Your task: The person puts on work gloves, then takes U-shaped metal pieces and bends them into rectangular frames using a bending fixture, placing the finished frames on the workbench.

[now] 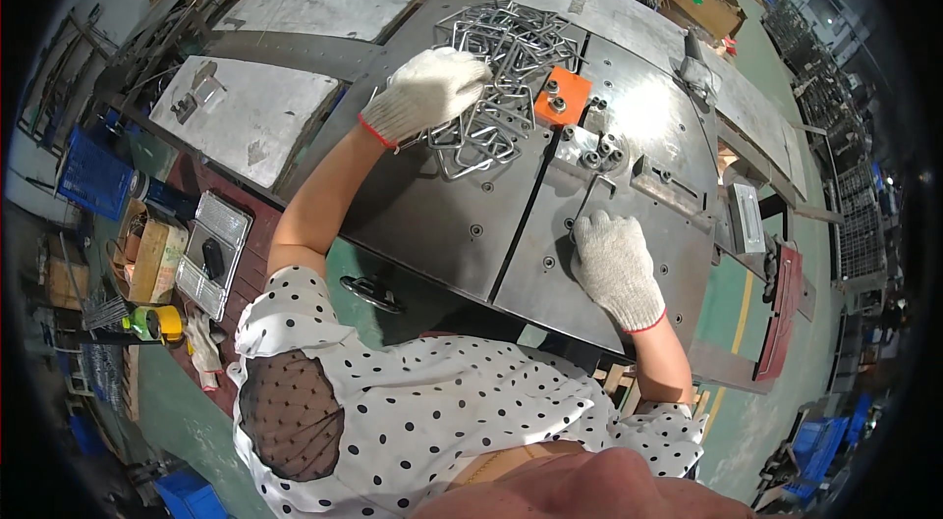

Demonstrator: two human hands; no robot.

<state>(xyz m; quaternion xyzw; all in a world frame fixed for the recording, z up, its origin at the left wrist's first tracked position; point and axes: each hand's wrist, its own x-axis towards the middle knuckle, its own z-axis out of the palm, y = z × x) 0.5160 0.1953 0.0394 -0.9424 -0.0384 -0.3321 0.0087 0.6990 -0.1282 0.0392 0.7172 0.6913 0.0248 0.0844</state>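
Bent wire frames (pixel 506 57), heaped and interlocked on the dark steel bench (pixel 432 215) just beyond the orange block (pixel 562 97). Left hand (pixel 427 92), gloved, curled over the near edge of the heap beside that block, fingers closed on a loop or two; exact grip hidden by the glove. Right hand (pixel 616 264), nearer than the block, flat and spread on the plate, holding nothing. Likely trouble: tangled loops dragging neighbours off the pile; wire ends snagging the knit glove; a frame springing toward the bending pins (pixel 594 158).
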